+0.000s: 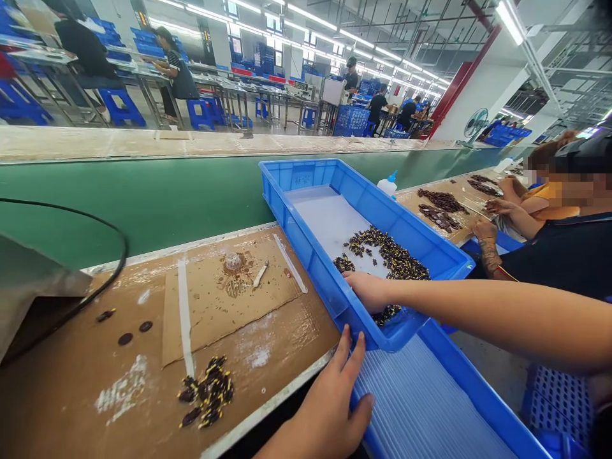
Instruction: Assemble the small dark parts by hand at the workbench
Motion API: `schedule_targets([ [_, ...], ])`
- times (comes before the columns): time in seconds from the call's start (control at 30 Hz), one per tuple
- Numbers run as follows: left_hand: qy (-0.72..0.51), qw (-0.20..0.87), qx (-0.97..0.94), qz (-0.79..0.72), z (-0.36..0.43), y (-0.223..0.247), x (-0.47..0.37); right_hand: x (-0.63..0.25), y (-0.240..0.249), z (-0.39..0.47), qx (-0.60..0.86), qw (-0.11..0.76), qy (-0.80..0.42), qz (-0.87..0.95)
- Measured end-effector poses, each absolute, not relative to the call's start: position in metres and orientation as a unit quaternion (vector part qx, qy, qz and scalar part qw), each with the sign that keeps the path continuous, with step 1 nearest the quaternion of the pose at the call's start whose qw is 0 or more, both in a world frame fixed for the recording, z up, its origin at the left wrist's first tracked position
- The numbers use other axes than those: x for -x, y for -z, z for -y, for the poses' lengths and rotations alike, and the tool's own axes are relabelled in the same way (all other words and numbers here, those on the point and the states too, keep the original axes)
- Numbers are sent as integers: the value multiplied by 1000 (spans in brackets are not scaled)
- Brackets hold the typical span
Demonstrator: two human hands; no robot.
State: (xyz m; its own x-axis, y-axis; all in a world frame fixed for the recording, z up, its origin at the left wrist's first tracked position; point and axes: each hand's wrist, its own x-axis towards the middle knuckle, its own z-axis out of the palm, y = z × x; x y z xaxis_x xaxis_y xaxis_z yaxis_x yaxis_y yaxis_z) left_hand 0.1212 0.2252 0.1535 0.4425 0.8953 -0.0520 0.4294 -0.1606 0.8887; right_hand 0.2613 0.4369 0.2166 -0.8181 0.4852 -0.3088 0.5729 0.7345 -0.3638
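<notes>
A long blue tray [306, 239] rests partly on the brown worktable, with many small dark pieces with yellow bits [406, 260] spread over its white bottom. My right hand [369, 290] reaches over the near right rim into the tray, among the pieces; its fingertips are hidden, so what it holds cannot be made out. At the tray's near corner my left hand [329, 395] has its fingers spread, fingertips touching the outer wall, nothing in it. A pile of similar dark and yellow pieces [209, 390] lies on the table's front part.
Cardboard [282, 280] is taped to the worktable [248, 376], with a white tool [261, 274] on it. A black cable [125, 245] arches at left. A second blue tray [430, 395] is below. A white bottle [388, 185] stands behind; a person [564, 248] works at right.
</notes>
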Motion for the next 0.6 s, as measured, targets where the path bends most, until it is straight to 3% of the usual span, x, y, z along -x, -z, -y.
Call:
schedule_targets([
  [0.13, -295, 414, -728, -459, -216, -148, -111, -265, -237, -450, -375, 94, 281, -878],
  [0.3, -442, 271, -759, -394, -189, -130, -84, -285, -267, -470, -502, 67, 298, -809],
  [0.47, -477, 206, -724, -454, -148, -139, -49, -280, -309, -491, -500, 4, 353, -791],
  [0.6, -484, 135, -675, -541, -125, -146, -23, -232, -354, -488, -493, -10, 307, -814],
])
